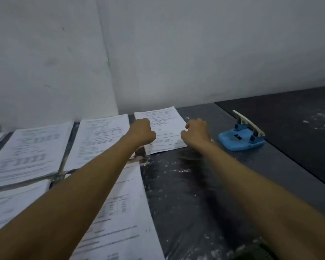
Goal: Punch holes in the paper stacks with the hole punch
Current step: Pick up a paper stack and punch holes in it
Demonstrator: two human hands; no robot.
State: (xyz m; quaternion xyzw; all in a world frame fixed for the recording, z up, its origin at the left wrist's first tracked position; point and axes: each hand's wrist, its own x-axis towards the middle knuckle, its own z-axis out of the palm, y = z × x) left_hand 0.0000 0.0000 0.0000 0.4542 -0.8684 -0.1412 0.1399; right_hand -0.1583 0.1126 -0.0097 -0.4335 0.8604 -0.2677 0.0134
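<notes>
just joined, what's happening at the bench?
A person is reaching both hands to the far paper stack: the left hand at its left edge, the right hand at its right edge. The blue hole punch sits untouched to the right. More stacks lie to the left.

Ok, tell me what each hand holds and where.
Cannot be told: left hand and right hand curl over the far paper stack's side edges, fingers hidden.

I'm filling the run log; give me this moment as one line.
left hand on far paper stack | right hand at its right edge | hole punch untouched, right of stack | grip unclear
</notes>
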